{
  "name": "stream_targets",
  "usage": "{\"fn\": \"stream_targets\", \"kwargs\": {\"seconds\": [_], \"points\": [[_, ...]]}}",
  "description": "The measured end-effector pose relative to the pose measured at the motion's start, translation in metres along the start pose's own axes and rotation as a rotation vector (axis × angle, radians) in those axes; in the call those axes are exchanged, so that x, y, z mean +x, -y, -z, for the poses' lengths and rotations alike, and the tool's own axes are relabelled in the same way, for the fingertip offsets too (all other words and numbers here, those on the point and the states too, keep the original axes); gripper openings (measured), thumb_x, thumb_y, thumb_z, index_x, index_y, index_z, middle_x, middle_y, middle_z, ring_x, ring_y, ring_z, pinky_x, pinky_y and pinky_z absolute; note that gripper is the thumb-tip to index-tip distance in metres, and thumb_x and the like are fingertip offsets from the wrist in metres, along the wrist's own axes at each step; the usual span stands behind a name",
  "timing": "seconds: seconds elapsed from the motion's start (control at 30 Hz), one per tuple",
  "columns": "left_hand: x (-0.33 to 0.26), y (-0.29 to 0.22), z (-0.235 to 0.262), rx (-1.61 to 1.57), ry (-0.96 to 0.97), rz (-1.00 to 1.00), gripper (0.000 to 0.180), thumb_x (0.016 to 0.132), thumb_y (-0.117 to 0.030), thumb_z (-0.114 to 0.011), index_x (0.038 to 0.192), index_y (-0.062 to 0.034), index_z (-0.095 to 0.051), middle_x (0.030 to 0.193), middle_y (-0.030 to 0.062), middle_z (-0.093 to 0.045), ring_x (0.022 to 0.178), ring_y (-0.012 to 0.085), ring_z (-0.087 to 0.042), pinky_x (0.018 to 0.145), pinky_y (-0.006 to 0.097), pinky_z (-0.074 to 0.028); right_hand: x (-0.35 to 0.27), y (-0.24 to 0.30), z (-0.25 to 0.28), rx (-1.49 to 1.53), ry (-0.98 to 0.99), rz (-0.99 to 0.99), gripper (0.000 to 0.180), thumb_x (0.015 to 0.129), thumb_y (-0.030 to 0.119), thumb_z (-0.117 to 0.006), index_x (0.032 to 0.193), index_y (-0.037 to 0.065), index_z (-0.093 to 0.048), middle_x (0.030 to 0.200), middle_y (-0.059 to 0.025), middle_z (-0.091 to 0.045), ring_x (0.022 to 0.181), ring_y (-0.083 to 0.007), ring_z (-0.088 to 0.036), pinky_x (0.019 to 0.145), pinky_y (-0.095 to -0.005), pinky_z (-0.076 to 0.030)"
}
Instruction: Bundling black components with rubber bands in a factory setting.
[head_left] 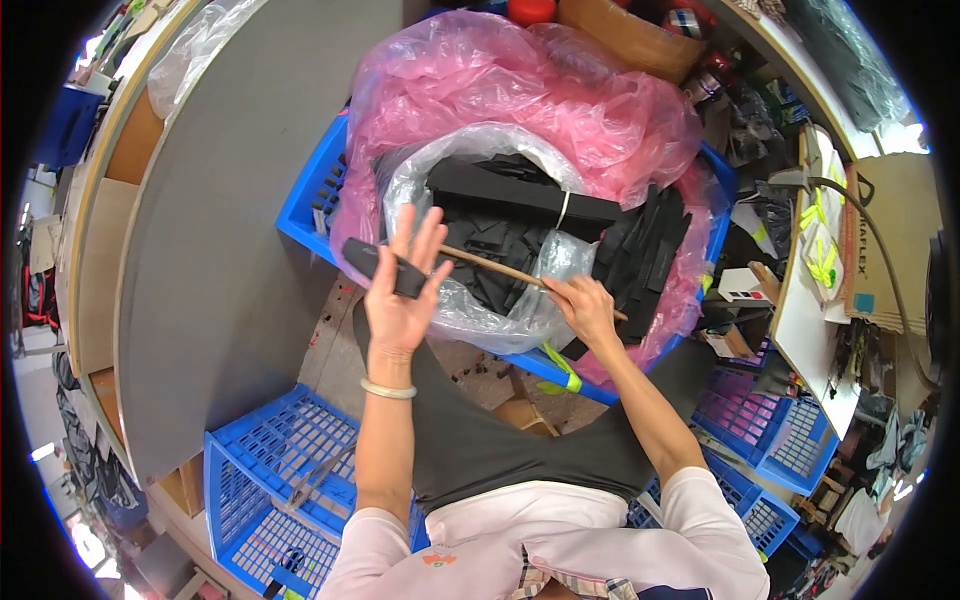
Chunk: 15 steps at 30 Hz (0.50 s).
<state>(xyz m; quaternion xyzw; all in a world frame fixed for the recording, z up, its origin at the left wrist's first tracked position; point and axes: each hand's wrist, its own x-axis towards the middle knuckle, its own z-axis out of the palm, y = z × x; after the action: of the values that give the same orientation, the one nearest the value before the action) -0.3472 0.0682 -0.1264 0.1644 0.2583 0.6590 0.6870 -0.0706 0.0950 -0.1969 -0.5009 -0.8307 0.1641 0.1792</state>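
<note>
A grey counter point(220, 250) sweeps down the left of the frame, blue baskets point(285, 435) stand at lower left, and a cardboard box point(897, 230) sits at far right. At centre, above a blue crate point(300, 215) lined with pink plastic point(450, 75), the left hand point(402, 300), fingers extended, pins a black piece point(362, 258) under its thumb; the right hand point(585, 308) is closed around a wooden stick point(495, 266).

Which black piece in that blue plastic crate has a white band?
The long, straight black bar beyond the brown wooden stick; a thin white band crosses it right of centre. No other visible piece shows one.
</note>
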Motion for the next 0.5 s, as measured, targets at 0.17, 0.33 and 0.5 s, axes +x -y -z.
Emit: {"fn": "stream_targets", "kwargs": {"seconds": [0.17, 0.33, 0.5], "points": [[0.000, 0.017, -0.015, 0.290, -0.018, 0.050, 0.063, 0.095, -0.049, -0.029, 0.147, -0.0154, -0.016, 0.153, 0.0037, -0.016, 0.141, 0.0187, -0.008, 0.109, 0.041, -0.003, 0.054, 0.082, 0.013, 1.307, 0.315, -0.390, 0.031, 0.089, 0.024, -0.058, 0.106, -0.002, -0.065, 0.085, -0.0060, -0.066, 0.086, -0.0126, -0.061, 0.079, -0.0269, -0.044], [0.007, 0.030, -0.017, 0.506, 0.078, 0.110, 0.068, 0.091, -0.049, -0.039, 0.146, -0.0140, -0.019, 0.153, 0.0052, -0.016, 0.142, 0.0223, -0.006, 0.110, 0.043, -0.004, 0.059, 0.096, 0.015, 1.489, 0.458, -0.468, 0.022, 0.083, 0.014, -0.065, 0.097, -0.002, -0.064, 0.080, -0.0057, -0.065, 0.070, -0.0114, -0.061, 0.065, -0.0239, -0.046], [0.010, 0.048, -0.015, 0.485, -0.064, 0.036, 0.053, 0.095, -0.025, -0.045, 0.139, 0.0011, -0.032, 0.135, 0.0122, -0.046, 0.130, 0.0212, -0.036, 0.107, 0.035, -0.026, 0.050, 0.089, 0.008, 1.322, 0.284, -0.519, 0.013, 0.082, 0.013, -0.066, 0.083, 0.000, -0.063, 0.075, -0.0041, -0.063, 0.062, -0.0089, -0.056, 0.058, -0.0235, -0.044]]}}
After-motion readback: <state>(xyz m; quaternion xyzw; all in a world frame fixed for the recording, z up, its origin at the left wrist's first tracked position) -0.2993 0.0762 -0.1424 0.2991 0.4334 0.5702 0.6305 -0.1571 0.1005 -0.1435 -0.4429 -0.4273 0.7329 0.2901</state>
